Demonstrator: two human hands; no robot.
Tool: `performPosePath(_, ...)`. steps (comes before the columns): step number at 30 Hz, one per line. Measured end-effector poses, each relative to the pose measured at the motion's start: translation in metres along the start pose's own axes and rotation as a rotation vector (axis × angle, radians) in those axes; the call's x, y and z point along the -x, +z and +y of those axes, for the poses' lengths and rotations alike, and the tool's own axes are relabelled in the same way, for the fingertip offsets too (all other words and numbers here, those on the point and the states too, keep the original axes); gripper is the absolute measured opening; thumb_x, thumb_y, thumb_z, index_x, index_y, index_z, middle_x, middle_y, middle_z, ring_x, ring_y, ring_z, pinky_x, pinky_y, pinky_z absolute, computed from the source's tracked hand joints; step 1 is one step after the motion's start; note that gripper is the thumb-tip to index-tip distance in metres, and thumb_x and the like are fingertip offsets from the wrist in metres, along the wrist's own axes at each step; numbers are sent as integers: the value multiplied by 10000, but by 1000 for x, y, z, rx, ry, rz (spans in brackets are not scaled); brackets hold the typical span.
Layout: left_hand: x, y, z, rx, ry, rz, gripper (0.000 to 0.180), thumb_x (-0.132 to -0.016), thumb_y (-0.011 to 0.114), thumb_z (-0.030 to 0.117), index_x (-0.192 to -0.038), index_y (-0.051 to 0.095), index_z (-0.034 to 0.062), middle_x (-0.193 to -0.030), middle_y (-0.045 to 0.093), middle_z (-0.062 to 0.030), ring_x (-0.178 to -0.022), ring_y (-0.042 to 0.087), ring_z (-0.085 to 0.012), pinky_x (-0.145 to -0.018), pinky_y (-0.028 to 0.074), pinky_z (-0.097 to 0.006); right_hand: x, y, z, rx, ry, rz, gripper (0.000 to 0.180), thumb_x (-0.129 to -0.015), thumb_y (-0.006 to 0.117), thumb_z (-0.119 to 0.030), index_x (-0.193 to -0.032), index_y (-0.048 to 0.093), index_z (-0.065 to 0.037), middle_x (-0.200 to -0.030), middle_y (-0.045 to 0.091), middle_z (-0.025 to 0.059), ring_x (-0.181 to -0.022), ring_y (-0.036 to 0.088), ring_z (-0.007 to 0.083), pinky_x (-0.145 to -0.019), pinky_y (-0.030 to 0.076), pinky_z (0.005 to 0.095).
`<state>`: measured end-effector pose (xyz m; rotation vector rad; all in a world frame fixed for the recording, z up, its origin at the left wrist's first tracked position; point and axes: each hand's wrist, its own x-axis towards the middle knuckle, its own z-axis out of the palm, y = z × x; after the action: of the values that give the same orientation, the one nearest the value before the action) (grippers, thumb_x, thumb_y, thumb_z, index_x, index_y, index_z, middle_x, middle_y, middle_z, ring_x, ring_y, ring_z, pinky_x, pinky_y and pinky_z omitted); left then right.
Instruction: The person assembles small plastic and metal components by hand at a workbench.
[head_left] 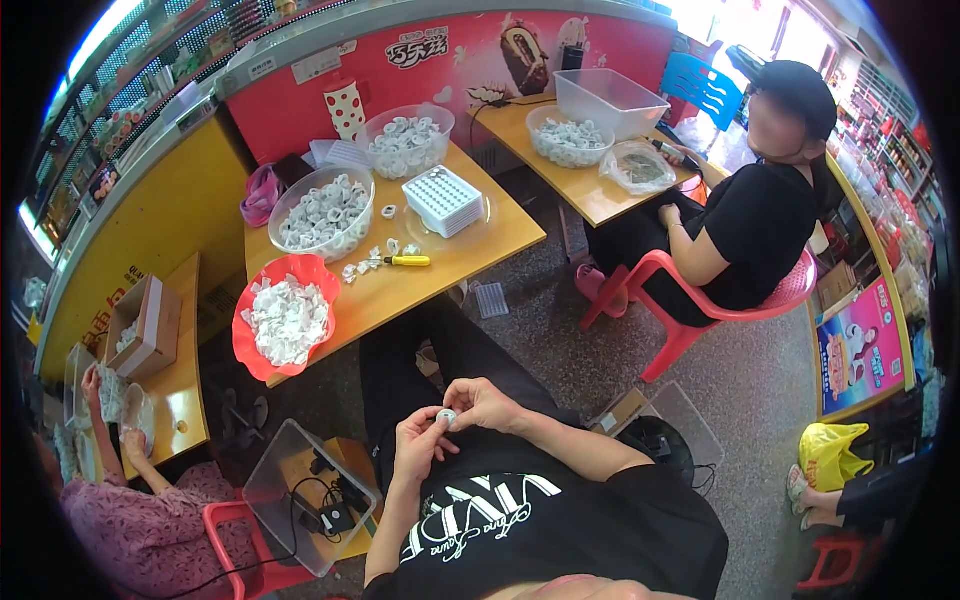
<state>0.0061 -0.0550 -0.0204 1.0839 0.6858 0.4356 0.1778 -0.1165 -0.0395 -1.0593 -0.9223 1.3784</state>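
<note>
We see both bare forearms bent up from the lower edge, meeting close over the lap. Our left hand [420, 440] curls inward, fingers pinched together; our right hand [482, 402] (knuckles uppermost) closes toward it, fingertips nearly touching.

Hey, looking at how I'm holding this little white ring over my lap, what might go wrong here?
Both hands, left hand and right hand, pinch the small white ring above your lap, away from the table; a slip would likely send it to the speckled floor. The red bowl of white pieces overhangs the table's edge and could tip if bumped.
</note>
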Motion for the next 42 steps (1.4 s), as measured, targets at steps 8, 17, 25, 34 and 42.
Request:
performPosePath(8,-11,-17,-25,53,-55,95,195,-906,556,73,-1058,616,-33,-758,658,-91,-487,589,-108,-380,393,-167,-10,3,25,-4,37,13,315,-711,739,18,-990,595,-4,-757,618,30,-666,571,74,-598,477,225)
performPosePath(17,-27,-13,-31,190,-35,93,270,-891,590,77,-1145,596,-16,-779,661,-79,-526,603,-104,-408,411,-161,-8,-5,8,-50,83,92,279,-774,642,8,-1045,577,2,-775,641,51,-646,578,75,-566,447,191)
performPosePath(25,-21,-15,-29,195,-15,110,272,-872,620,78,-1127,612,-16,-746,658,-70,-508,598,-93,-400,412,-156,-11,5,17,-58,41,141,218,-789,627,34,-998,569,7,-761,615,30,-637,558,61,-568,433,181)
performPosePath(34,-22,-8,-33,88,88,143,242,-868,631,98,-1090,639,1,-704,634,-40,-481,551,-56,-390,384,-147,-13,7,26,2,-37,132,172,-794,634,23,-955,577,2,-784,623,29,-684,579,56,-598,448,183)
performPosePath(42,-21,0,-31,-16,139,244,161,-876,606,70,-1013,555,3,-733,638,-45,-505,557,-60,-412,390,-158,-11,7,18,13,6,178,121,-835,625,-16,-947,583,5,-788,624,28,-707,589,64,-619,470,196)
